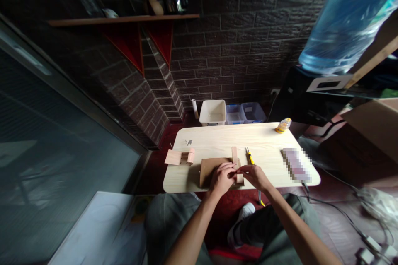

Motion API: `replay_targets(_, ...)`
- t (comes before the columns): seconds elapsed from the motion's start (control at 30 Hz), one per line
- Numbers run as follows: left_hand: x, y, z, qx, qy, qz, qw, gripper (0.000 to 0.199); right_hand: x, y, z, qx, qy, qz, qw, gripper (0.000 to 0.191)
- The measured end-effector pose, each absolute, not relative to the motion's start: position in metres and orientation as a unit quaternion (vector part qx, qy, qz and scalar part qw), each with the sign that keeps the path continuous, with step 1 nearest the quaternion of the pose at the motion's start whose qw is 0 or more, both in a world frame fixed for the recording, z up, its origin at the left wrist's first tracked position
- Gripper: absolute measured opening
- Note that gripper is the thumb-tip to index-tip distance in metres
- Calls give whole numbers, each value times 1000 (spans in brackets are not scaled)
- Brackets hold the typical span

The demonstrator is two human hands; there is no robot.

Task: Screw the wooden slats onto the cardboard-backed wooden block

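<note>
A brown board [207, 170] lies near the front edge of the pale table, with a light wooden strip [234, 154] upright in the picture across its right part. My left hand [223, 178] rests over the board, its fingers closed at the strip. From the right, my right hand [254, 176] meets it there in a pinch; whatever sits between the fingertips is too small to name. Just beyond my right hand lies a yellow and black screwdriver [250, 156]. A wooden assembly [180, 157] stands on the table's left side, with several dark screws [189, 142] behind it.
The pale table [217, 132] has a yellow-capped clear bottle [283, 126] at its back right and a blurred flat object [296, 165] with a cable at its right. Behind stand a white bin [213, 112] and blue bins [253, 112]. A water dispenser [301, 95] is at the right.
</note>
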State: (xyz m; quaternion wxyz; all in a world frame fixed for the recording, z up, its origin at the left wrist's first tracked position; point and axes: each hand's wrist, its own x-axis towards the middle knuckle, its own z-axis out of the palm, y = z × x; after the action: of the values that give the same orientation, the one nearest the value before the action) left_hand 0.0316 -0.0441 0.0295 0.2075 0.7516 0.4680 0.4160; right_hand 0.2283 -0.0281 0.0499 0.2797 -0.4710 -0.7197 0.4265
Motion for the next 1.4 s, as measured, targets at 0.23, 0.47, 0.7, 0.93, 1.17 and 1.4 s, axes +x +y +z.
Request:
replay_targets(0.23, 30, -42, 25, 752, 473, 402, 223, 20, 230, -26, 37, -455, -671, 499, 306, 33)
replay_targets(0.47, 30, -40, 19, 745, 488, 392, 231, 22, 227, -17, 40, -465, -649, 539, 270, 35)
replay_targets(0.7, 31, -38, 14, 733, 498, 401, 234, 22, 223, -13, 56, -471, -635, 561, 246, 37)
replay_targets(0.93, 21, -36, 35, 740, 490, 366, 278, 39, 223, -12, 55, -463, -629, 568, 261, 35)
replay_targets(1.17, 21, -34, 34, 740, 484, 375, 278, 37, 222, -14, 54, -462, -635, 558, 266, 34)
replay_targets(1.4, 27, -31, 31, 731, 495, 386, 268, 26, 221, -15, 49, -466, -626, 559, 281, 35)
